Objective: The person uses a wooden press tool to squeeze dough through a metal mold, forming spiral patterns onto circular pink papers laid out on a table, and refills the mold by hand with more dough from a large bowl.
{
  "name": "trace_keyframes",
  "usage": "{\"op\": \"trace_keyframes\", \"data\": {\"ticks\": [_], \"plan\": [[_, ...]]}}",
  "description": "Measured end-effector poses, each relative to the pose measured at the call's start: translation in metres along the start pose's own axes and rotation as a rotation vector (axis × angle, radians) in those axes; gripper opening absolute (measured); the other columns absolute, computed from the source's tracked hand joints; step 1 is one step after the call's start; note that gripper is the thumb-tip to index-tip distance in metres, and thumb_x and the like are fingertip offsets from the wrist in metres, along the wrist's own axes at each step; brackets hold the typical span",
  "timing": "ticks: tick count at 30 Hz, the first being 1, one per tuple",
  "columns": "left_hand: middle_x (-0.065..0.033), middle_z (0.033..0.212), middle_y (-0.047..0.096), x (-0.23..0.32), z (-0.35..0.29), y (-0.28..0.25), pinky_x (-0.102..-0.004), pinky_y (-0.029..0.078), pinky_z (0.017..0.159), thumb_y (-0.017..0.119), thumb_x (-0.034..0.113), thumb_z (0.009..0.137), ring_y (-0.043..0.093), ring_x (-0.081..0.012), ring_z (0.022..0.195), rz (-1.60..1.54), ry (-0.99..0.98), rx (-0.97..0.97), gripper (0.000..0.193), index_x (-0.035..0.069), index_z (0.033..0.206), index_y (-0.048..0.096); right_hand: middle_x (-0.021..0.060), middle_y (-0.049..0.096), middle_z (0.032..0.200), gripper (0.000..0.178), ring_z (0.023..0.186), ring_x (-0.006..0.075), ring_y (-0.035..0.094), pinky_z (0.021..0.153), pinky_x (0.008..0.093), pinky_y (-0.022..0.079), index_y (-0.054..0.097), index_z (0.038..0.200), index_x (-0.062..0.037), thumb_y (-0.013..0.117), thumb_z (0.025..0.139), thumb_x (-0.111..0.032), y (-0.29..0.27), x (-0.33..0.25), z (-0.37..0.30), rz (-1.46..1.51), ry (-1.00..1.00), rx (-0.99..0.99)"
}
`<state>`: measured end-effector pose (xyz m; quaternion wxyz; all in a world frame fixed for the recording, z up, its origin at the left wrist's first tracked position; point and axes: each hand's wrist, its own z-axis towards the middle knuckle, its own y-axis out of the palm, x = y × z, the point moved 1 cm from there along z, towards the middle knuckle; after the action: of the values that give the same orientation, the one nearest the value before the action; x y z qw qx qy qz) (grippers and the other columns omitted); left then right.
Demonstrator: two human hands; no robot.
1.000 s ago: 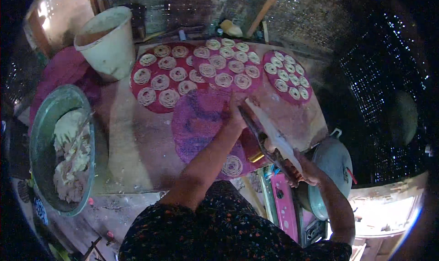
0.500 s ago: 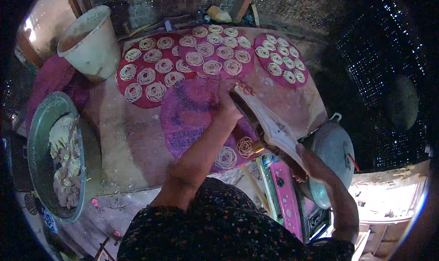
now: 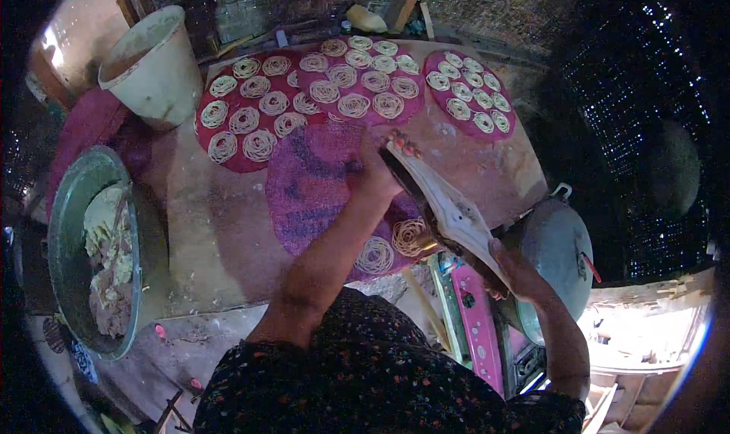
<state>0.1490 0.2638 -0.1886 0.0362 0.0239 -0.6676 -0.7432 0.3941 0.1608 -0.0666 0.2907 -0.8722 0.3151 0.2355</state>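
Both my hands grip a long hand press (image 3: 455, 213) with a pale top and darker sides, tilted over the near edge of the table. My left hand (image 3: 379, 169) wraps round its far end, fingertips showing over the edge. My right hand (image 3: 515, 270) is closed round its near end. Below the press, a brass-coloured cylinder (image 3: 427, 241) sticks out beside a nest of thin dough strands (image 3: 408, 238). That nest and a finished-looking coil (image 3: 375, 256) lie on a purple mesh round (image 3: 304, 198), partly hidden by my left forearm.
Several mesh rounds with dough coils (image 3: 258, 145) cover the table's (image 3: 213, 259) far side. A white bucket (image 3: 156, 69) stands far left, and a green basin (image 3: 57, 259) of dough is at near left. A large metal pot (image 3: 559, 244) sits right, beside a pink panel (image 3: 475, 320).
The whole view has shifted slightly. Both hands keep their grip on the press, which stays over the same nest; the strands near the brass cylinder look slightly fuller.
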Motion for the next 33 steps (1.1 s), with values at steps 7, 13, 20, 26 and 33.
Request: {"op": "trace_keyframes", "data": {"ticks": [7, 13, 20, 26, 33], "plan": [[0.0004, 0.056, 0.047, 0.009, 0.02, -0.034, -0.0355, 0.04, 0.056, 0.041, 0.048, 0.084, 0.046, -0.0172, 0.051, -0.039, 0.013, 0.006, 0.041, 0.015, 0.062, 0.052, 0.0021, 0.05, 0.057, 0.052, 0.044, 0.0122, 0.047, 0.039, 0.0268, 0.039, 0.05, 0.086, -0.0021, 0.035, 0.088, -0.051, 0.001, 0.031, 0.054, -0.287, -0.216, 0.02], [0.001, 0.055, 0.047, 0.052, 0.014, -0.026, -0.0383, 0.042, 0.064, 0.04, 0.046, 0.085, 0.049, -0.0178, 0.054, 0.08, 0.046, -0.075, 0.041, 0.015, 0.062, 0.053, 0.0029, 0.054, 0.059, 0.051, 0.043, 0.0108, 0.047, 0.037, 0.0246, 0.036, 0.052, 0.092, -0.0069, 0.03, 0.089, -0.054, 0.018, 0.01, 0.067, -0.114, -0.228, -0.219], [-0.0012, 0.053, 0.04, 0.071, 0.007, 0.002, -0.0383, 0.037, 0.058, 0.036, 0.052, 0.085, 0.044, -0.0192, 0.052, -0.09, -0.043, -0.08, 0.048, 0.012, 0.061, 0.043, 0.0018, 0.052, 0.056, 0.057, 0.039, 0.0092, 0.044, 0.035, 0.0214, 0.034, 0.054, 0.089, -0.006, 0.027, 0.088, -0.057, 0.015, -0.017, 0.073, 0.057, -0.145, -0.224], [-0.0003, 0.049, 0.038, 0.101, 0.014, -0.025, -0.0358, 0.037, 0.052, 0.033, 0.056, 0.084, 0.04, -0.0177, 0.045, -0.051, 0.136, 0.083, 0.05, 0.012, 0.061, 0.041, 0.0029, 0.046, 0.048, 0.065, 0.037, 0.0115, 0.042, 0.035, 0.0263, 0.033, 0.054, 0.074, -0.002, 0.023, 0.088, -0.057, 0.03, -0.053, 0.089, -0.234, -0.227, -0.153], [0.0003, 0.048, 0.038, 0.106, -0.005, -0.001, -0.0347, 0.037, 0.051, 0.035, 0.052, 0.084, 0.04, -0.0167, 0.045, 0.005, 0.166, -0.008, 0.048, 0.013, 0.058, 0.043, 0.0036, 0.045, 0.047, 0.064, 0.035, 0.0117, 0.041, 0.036, 0.0284, 0.034, 0.052, 0.074, -0.0003, 0.023, 0.09, -0.055, 0.027, -0.066, 0.06, -0.245, -0.196, -0.185]]}}
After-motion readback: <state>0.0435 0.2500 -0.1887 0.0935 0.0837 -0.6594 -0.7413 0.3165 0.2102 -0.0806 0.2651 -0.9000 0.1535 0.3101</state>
